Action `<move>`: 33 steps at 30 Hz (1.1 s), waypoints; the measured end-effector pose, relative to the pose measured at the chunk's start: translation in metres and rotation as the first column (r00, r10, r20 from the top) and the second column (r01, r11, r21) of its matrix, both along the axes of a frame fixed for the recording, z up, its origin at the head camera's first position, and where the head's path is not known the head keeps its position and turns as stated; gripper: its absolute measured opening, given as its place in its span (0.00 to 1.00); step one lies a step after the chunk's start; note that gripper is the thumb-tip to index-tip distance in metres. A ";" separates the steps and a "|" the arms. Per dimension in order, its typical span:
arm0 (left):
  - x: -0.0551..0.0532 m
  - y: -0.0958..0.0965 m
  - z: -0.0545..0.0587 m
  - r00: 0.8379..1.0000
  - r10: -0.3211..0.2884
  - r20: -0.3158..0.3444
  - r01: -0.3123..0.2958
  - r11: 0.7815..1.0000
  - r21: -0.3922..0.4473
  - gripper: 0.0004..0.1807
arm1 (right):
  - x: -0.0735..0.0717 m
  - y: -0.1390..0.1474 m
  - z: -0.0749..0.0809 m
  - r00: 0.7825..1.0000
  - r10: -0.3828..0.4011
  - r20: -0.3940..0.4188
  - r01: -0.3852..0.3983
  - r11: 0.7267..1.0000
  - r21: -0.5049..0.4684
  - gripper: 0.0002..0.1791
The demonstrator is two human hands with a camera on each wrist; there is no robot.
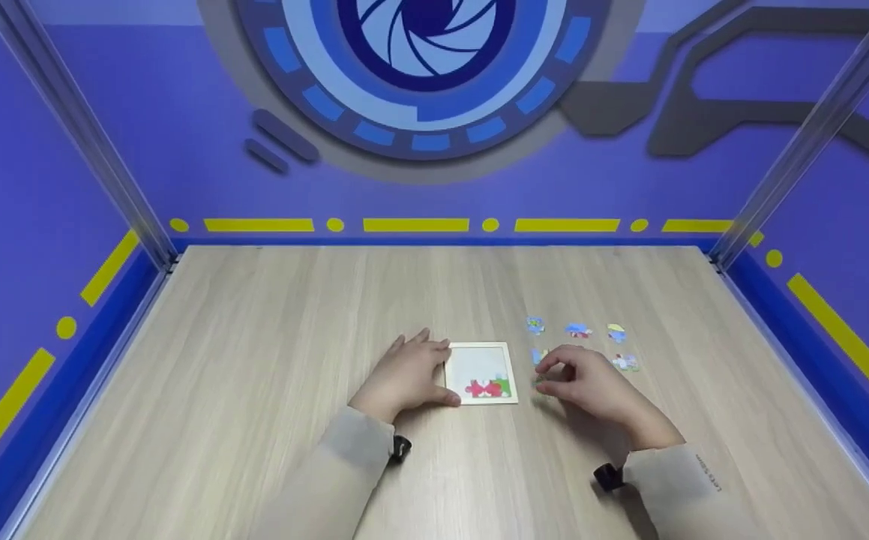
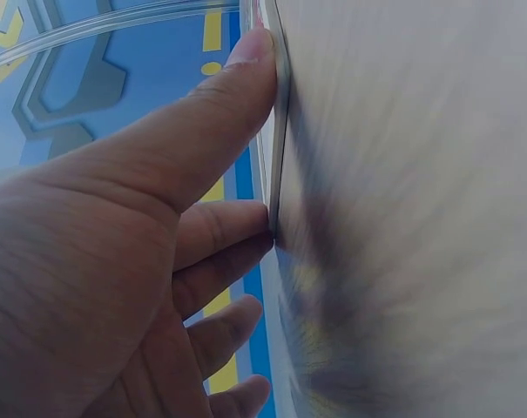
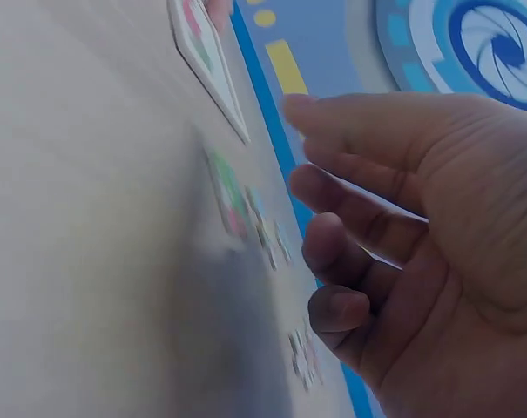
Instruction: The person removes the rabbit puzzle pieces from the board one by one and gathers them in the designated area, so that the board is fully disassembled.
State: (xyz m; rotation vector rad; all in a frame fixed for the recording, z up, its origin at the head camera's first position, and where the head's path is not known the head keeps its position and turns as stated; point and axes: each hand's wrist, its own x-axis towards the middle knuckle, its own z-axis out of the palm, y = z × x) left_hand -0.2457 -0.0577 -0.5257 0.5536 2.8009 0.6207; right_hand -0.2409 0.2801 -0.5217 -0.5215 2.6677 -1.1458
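Observation:
A square puzzle tray [image 1: 479, 345] with a pale rim lies on the table. Red puzzle pieces [image 1: 483, 388] and a green one [image 1: 504, 386] sit along the bottom of its recess. My left hand [image 1: 410, 375] rests at the tray's left side, thumb on the lower left corner and fingertips against the edge. To the right of the tray my right hand [image 1: 591, 382] hovers, thumb and forefinger apart, over a green and pink puzzle piece [image 3: 226, 192]. In the right wrist view that piece lies on the table, clear of the fingers, and nothing is in the hand.
Several loose pieces lie right of the tray, among them a blue one [image 1: 535, 325], a blue and red one [image 1: 577, 330], a yellow and blue one [image 1: 616, 333] and a multicoloured one [image 1: 626, 362]. Another blue piece [image 1: 538, 355] is partly hidden by my right hand. Printed walls enclose the wooden table [image 1: 269, 322].

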 end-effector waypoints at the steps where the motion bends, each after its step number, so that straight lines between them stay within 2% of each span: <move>1: 0.000 0.000 0.000 1.000 -0.002 0.003 0.002 1.000 0.002 0.50 | 0.001 -0.005 0.002 1.000 0.009 0.009 -0.009 1.000 -0.010 0.12; 8: 0.000 -0.004 0.000 1.000 -0.020 0.001 0.020 1.000 -0.001 0.49 | 0.006 -0.043 0.017 0.996 0.074 0.041 -0.071 0.995 -0.070 0.17; 12: -0.001 -0.005 -0.002 1.000 -0.020 -0.002 0.020 1.000 0.010 0.49 | 0.008 -0.060 0.023 0.994 0.085 0.074 -0.076 0.991 -0.112 0.19; 17: -0.001 -0.003 -0.003 1.000 -0.017 -0.008 0.017 1.000 0.026 0.49 | 0.009 -0.074 0.017 0.986 0.065 0.153 -0.033 0.978 -0.204 0.25; 20: -0.002 -0.001 -0.003 1.000 -0.021 -0.010 0.021 0.999 0.031 0.49 | 0.011 -0.079 0.009 0.983 0.071 0.168 -0.034 0.976 -0.214 0.27; 26: 0.000 -0.001 -0.002 1.000 -0.023 -0.007 0.023 1.000 0.021 0.50 | 0.013 -0.085 -0.004 0.987 0.079 0.140 -0.054 0.984 -0.170 0.27; 33: 0.000 -0.004 -0.001 1.000 -0.014 0.000 0.014 1.000 0.024 0.50 | 0.015 -0.093 -0.014 0.999 0.038 0.028 -0.036 0.997 -0.069 0.23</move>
